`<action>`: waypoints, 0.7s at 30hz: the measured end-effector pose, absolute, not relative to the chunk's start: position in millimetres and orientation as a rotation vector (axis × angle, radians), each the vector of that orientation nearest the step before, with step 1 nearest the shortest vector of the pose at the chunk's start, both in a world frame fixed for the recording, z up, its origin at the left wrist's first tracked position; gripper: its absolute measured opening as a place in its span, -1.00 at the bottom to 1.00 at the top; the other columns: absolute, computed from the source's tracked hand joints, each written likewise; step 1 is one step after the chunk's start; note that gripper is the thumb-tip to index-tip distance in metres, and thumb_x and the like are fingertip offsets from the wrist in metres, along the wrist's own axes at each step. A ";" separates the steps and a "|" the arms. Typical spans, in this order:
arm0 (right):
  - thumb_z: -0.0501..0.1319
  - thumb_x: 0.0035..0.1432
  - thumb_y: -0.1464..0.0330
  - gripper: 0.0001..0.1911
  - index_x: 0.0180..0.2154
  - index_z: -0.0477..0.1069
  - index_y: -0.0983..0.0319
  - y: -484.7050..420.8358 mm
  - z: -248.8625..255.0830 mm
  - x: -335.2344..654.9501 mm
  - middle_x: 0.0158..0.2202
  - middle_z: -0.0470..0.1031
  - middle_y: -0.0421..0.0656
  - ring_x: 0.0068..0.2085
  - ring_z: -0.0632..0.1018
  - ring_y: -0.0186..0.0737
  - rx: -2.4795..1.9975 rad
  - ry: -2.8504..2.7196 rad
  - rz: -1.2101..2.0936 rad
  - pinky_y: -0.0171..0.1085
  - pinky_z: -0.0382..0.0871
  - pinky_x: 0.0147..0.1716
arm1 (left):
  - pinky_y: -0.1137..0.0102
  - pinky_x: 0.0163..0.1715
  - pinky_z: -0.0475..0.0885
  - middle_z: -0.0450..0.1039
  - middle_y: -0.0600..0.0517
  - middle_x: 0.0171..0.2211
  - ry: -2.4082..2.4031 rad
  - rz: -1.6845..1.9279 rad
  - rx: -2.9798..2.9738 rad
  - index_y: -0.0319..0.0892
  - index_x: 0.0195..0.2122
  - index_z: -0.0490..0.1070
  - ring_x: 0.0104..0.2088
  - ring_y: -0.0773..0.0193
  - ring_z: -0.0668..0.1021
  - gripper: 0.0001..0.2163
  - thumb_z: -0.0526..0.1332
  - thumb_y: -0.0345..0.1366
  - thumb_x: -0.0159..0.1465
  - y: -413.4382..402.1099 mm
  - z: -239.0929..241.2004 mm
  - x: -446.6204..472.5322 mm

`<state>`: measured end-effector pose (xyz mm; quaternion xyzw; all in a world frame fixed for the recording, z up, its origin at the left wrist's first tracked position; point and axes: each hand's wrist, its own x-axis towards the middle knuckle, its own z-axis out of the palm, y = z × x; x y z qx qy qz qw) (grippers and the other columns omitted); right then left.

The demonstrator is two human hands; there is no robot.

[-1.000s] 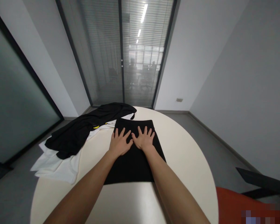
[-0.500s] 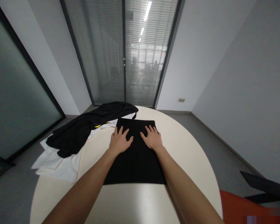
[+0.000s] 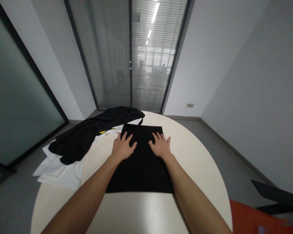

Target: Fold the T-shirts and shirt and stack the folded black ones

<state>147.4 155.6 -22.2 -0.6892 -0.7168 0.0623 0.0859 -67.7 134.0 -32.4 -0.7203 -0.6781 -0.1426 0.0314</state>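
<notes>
A folded black garment (image 3: 141, 165) lies flat in the middle of a round white table (image 3: 200, 169). My left hand (image 3: 122, 148) rests palm down on its left part, fingers spread, partly over the left edge. On the garment's right edge lies my right hand (image 3: 161, 146), also flat with fingers apart. Both hands press on the cloth and hold nothing.
A loose black garment (image 3: 92, 133) lies over a white garment (image 3: 61, 170) at the table's left side, hanging past the rim. A red chair (image 3: 256, 217) stands at the lower right. Glass doors with blinds (image 3: 129, 55) are behind the table.
My hands have slid apart across the black garment, from side by side in the middle out toward its left and right edges.
</notes>
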 end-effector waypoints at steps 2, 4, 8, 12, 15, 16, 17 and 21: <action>-0.10 0.36 0.10 -0.31 0.42 0.01 0.19 158.6 -20.0 140.9 0.47 -0.06 -0.04 0.44 -0.02 0.15 -2.103 -2.149 0.178 0.31 -0.44 0.32 | -0.05 0.31 0.07 0.07 -0.11 0.42 -2.019 -0.443 -2.210 -0.05 0.33 0.29 0.43 -0.19 0.02 -0.43 0.03 0.08 0.38 134.2 -34.2 -66.3; -0.07 0.34 0.12 -0.29 0.42 0.01 0.27 164.3 -15.7 132.4 0.47 -0.06 0.02 0.44 -0.03 0.23 -2.161 -2.155 0.198 0.30 -0.42 0.32 | -0.05 0.33 0.02 0.07 -0.14 0.42 -1.979 -0.436 -2.213 -0.08 0.33 0.28 0.44 -0.14 -0.01 -0.43 0.03 0.05 0.38 133.9 -35.1 -64.3; -0.10 0.38 0.11 -0.33 0.43 0.00 0.18 180.5 -7.5 118.3 0.48 -0.07 -0.05 0.45 -0.06 0.20 -2.017 -2.243 0.181 0.24 -0.36 0.34 | -0.05 0.29 0.10 0.08 -0.17 0.41 -2.008 -0.416 -2.236 -0.07 0.36 0.22 0.41 -0.14 0.08 -0.42 0.01 0.05 0.39 133.5 -33.3 -62.7; -0.19 0.37 -0.07 -0.30 0.42 0.02 0.04 192.2 -13.0 118.2 0.48 -0.08 -0.16 0.45 -0.10 0.19 -1.985 -2.214 0.227 0.18 -0.25 0.35 | -0.03 0.26 0.16 0.06 -0.15 0.42 -2.070 -0.380 -2.263 0.00 0.38 0.18 0.41 -0.14 0.10 -0.42 0.01 0.06 0.38 133.9 -30.4 -64.2; -0.20 0.36 -0.12 -0.26 0.42 0.01 0.03 194.7 -22.0 123.2 0.49 -0.11 -0.19 0.46 -0.11 0.16 -1.988 -2.198 0.213 0.14 -0.23 0.36 | -0.03 0.26 0.15 0.05 -0.12 0.43 -2.094 -0.352 -2.274 0.04 0.39 0.17 0.41 -0.14 0.11 -0.43 0.02 0.06 0.38 133.4 -29.1 -64.4; -0.20 0.36 -0.11 -0.26 0.43 0.00 0.03 194.8 -24.4 124.4 0.49 -0.11 -0.20 0.46 -0.11 0.15 -1.982 -2.198 0.198 0.13 -0.24 0.37 | -0.04 0.27 0.14 0.06 -0.11 0.43 -2.089 -0.345 -2.275 0.04 0.38 0.17 0.40 -0.15 0.12 -0.43 0.03 0.04 0.38 133.4 -28.2 -63.8; -0.20 0.36 -0.11 -0.26 0.43 0.00 0.04 194.7 -26.1 125.1 0.49 -0.11 -0.19 0.46 -0.12 0.15 -1.981 -2.201 0.190 0.13 -0.25 0.37 | -0.05 0.27 0.13 0.08 -0.12 0.42 -2.083 -0.340 -2.273 0.04 0.38 0.18 0.40 -0.16 0.13 -0.43 0.05 0.02 0.37 133.7 -27.0 -62.9; -0.18 0.37 -0.09 -0.27 0.43 0.00 0.05 193.7 -27.3 125.1 0.49 -0.12 -0.19 0.46 -0.14 0.16 -1.972 -2.211 0.202 0.13 -0.27 0.37 | -0.08 0.31 0.02 0.13 -0.14 0.40 -1.949 -0.343 -2.273 -0.02 0.33 0.28 0.39 -0.19 0.14 -0.43 0.17 -0.11 0.27 143.4 -17.8 -58.0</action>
